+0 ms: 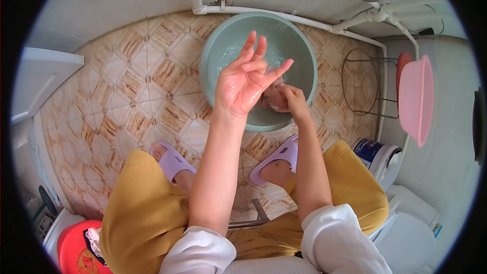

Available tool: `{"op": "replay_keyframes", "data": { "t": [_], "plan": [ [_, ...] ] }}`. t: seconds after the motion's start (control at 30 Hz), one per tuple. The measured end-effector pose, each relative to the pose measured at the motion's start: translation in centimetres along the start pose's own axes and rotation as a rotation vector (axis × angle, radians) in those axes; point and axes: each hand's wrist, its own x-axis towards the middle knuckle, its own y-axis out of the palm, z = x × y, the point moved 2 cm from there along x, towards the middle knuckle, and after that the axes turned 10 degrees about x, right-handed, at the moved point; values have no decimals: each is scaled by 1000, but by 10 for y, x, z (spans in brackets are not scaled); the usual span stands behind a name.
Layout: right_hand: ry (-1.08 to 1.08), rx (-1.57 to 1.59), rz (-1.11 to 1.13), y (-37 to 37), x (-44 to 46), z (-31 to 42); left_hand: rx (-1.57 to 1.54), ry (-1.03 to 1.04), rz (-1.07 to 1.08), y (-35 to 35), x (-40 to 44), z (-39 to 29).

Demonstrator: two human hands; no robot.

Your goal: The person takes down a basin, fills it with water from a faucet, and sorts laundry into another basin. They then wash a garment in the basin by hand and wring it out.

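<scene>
A large grey-green basin [309, 78] stands on the tiled floor, with some water inside. My left hand [243, 81] is raised above the basin's left part, palm up and wet, its fingers spread and holding nothing. Lower in the basin, a wet pinkish cloth [276, 99] lies bunched on the right side of my left hand. My right hand [294, 99] grips this cloth near the basin's lower right rim, fingers closed round its edge. Part of the cloth is hidden behind my left hand.
White pipes [284, 16] run along the wall behind the basin. A pink basin [417, 99] hangs at right beside a wire rack [361, 81]. Buckets [378, 157] stand lower right, a red tub [71, 243] lower left. Feet in purple slippers [175, 162] flank the basin's near side.
</scene>
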Motion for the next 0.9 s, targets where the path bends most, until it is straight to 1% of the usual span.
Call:
{"op": "replay_keyframes", "data": {
  "t": [0.03, 0.07, 0.13, 0.17, 0.2, 0.23, 0.27, 0.3, 0.4, 0.6, 0.7, 0.77, 0.9],
  "plan": [
    [41, 20, 13, 4, -1, -3, -73, -3, 63, 9, 0, 3],
    [82, 40, 25, 8, -2, -6, -71, -7, 61, 13, 1, 4],
    [68, 19, 46, 8, 3, -22, -144, -4, 184, 23, 1, 7],
    [51, -7, 69, 10, 5, -24, -144, -9, 182, 25, 1, 8],
    [52, -5, 65, 11, 6, -26, -135, -19, 228, 28, 0, 8],
    [48, -111, 57, 11, 7, -27, -126, -28, 275, 32, 0, 8],
    [45, -217, 49, 11, 7, -27, -126, -30, 274, 35, -1, 9],
    [46, -215, 47, 12, 7, -28, -106, -33, 290, 39, -1, 9],
    [75, -202, 48, 11, 7, -31, -80, -43, 315, 46, -2, 10],
    [28, -149, 42, 12, 5, -31, -52, -72, 361, 49, -3, 14],
    [56, -112, 45, 15, 4, -28, -28, -82, 376, 52, -3, 16],
    [101, -22, 87, 18, 1, -24, -21, -87, 388, 53, -3, 17],
    [115, -50, 112, 19, 5, -27, -37, -91, 415, 54, -3, 18]
  ]
}}
